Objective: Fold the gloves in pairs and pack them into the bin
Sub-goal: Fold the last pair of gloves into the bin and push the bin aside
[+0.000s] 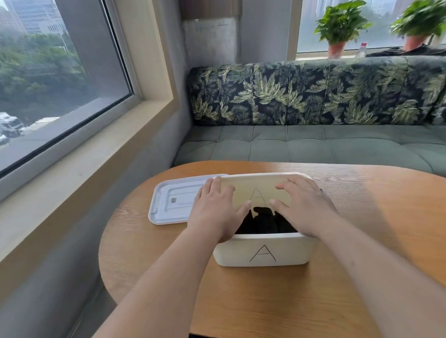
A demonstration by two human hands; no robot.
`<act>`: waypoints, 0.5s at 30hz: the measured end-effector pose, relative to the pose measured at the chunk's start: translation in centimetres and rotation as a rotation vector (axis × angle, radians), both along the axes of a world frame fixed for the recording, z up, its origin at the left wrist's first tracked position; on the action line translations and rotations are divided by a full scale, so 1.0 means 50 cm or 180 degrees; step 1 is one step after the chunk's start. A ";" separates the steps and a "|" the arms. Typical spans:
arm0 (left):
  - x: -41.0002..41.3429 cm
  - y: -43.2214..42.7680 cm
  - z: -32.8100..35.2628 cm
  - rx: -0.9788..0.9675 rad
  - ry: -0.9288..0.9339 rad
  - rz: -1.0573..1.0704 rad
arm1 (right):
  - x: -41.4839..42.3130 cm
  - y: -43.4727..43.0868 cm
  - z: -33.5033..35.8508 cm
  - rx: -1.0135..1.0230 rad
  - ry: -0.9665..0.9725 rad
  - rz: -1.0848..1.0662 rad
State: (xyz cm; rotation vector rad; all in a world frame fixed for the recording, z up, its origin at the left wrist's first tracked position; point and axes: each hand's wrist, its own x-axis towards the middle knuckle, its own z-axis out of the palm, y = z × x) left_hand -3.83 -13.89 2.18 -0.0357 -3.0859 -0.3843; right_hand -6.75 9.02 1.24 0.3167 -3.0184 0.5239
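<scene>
Black gloves [263,221] being settled in bin [264,256]
Left hand [215,211] and right hand [305,204] being held flat, apparently gripping nothing; even pressure advised

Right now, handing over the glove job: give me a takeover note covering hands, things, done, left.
Left hand: open, flat over the bin's left side, holding nothing.
Right hand: open, flat over its right side, holding nothing.
Black gloves: inside the white bin marked A, between the hands; folds too dark to check.
Lid: off, on the wooden table left of the bin.
Done: gloves packed, none seen outside.
Left: probably lift hands clear, fit lid if wanted.
</scene>
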 end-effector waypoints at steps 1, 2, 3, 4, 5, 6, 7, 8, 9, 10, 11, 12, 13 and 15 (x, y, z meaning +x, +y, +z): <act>-0.010 0.011 -0.002 0.0000 0.0020 -0.0036 | -0.004 0.013 0.000 -0.0021 0.0008 -0.0028; -0.019 0.022 -0.003 0.0011 0.0038 -0.0073 | -0.010 0.024 -0.001 -0.0049 0.0016 -0.0060; -0.029 0.032 -0.005 0.0017 0.0056 -0.0107 | -0.014 0.036 -0.002 -0.0078 0.0022 -0.0099; -0.038 0.041 -0.006 0.0025 0.0071 -0.0140 | -0.019 0.047 -0.003 -0.0103 0.0033 -0.0138; -0.045 0.049 -0.007 0.0034 0.0080 -0.0169 | -0.022 0.055 -0.004 -0.0118 0.0049 -0.0174; -0.052 0.056 -0.008 0.0045 0.0082 -0.0198 | -0.026 0.063 -0.005 -0.0137 0.0067 -0.0206; -0.058 0.063 -0.007 0.0054 0.0082 -0.0222 | -0.029 0.070 -0.006 -0.0166 0.0075 -0.0231; -0.064 0.069 -0.007 0.0069 0.0082 -0.0237 | -0.033 0.076 -0.006 -0.0199 0.0089 -0.0251; -0.069 0.073 -0.006 0.0092 0.0081 -0.0244 | -0.035 0.081 -0.006 -0.0220 0.0097 -0.0260; -0.072 0.075 -0.006 0.0133 0.0089 -0.0254 | -0.037 0.084 -0.005 -0.0234 0.0103 -0.0270; -0.075 0.077 -0.006 0.0201 0.0111 -0.0266 | -0.037 0.086 -0.004 -0.0256 0.0101 -0.0276; -0.076 0.077 -0.006 0.0307 0.0154 -0.0279 | -0.037 0.087 -0.002 -0.0290 0.0109 -0.0279; -0.076 0.077 -0.007 0.0449 0.0212 -0.0299 | -0.035 0.087 0.000 -0.0327 0.0119 -0.0286; -0.074 0.074 -0.005 0.0761 0.0350 -0.0313 | -0.033 0.089 0.005 -0.0399 0.0113 -0.0280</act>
